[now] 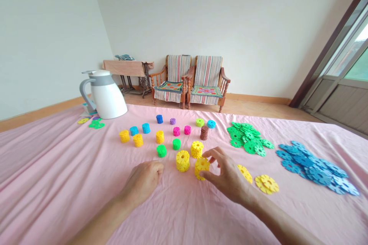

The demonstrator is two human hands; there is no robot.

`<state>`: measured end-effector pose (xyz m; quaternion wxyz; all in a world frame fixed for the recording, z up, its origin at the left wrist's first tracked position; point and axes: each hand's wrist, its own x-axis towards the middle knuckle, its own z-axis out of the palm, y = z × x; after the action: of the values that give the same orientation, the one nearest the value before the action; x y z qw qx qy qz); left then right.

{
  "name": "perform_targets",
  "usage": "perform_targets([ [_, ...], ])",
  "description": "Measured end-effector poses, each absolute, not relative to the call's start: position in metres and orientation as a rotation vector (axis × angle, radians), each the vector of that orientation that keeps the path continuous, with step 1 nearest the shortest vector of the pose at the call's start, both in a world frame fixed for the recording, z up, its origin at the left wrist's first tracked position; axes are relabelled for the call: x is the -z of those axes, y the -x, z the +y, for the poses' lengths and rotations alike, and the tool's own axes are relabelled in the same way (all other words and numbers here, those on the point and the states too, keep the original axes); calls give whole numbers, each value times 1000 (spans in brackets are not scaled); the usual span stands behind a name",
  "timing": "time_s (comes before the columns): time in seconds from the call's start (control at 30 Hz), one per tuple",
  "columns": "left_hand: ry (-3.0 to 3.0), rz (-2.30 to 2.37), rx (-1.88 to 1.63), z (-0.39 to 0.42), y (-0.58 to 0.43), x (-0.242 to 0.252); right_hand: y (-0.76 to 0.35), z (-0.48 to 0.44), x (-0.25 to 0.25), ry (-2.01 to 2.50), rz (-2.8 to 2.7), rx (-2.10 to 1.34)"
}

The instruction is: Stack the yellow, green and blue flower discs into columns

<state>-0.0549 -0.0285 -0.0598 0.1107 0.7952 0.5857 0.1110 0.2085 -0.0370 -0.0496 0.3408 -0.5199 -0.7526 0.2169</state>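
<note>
My right hand (228, 176) curls around the right side of a short stack of yellow notched discs (202, 164), thumb at the front and fingertips near the top rim. Just beside it stand two more yellow disc stacks, one to the left (183, 160) and one behind (197, 149). My left hand (145, 179) rests closed on the pink cloth, left of these stacks, with nothing visible in it. Close to my right wrist lie some loose yellow discs (267, 184), partly overlapping.
Smaller stacks in several colours, such as green (161, 151) and brown (204, 133), stand farther back. On the right are heaps of green discs (248, 138) and blue discs (313, 168). A white jug (110, 97) stands at the far left. Two chairs (207, 80) are beyond the table.
</note>
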Motion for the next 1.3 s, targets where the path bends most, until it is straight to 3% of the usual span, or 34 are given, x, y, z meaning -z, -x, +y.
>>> perform_targets([
  [0.53,-2346,1712,-323,-28,56,61,-225,-33,36,1342,-1989,-431],
  [0.9,-2339,1718,-344,-28,55,60,-304,-28,23,1913,-2559,-319],
  [1.1,-2331,1726,-335,-28,54,59,-301,-28,24,1780,-2626,-401],
  [1.3,-2334,1723,-337,-29,53,58,-288,-30,27,1693,-2607,-267],
])
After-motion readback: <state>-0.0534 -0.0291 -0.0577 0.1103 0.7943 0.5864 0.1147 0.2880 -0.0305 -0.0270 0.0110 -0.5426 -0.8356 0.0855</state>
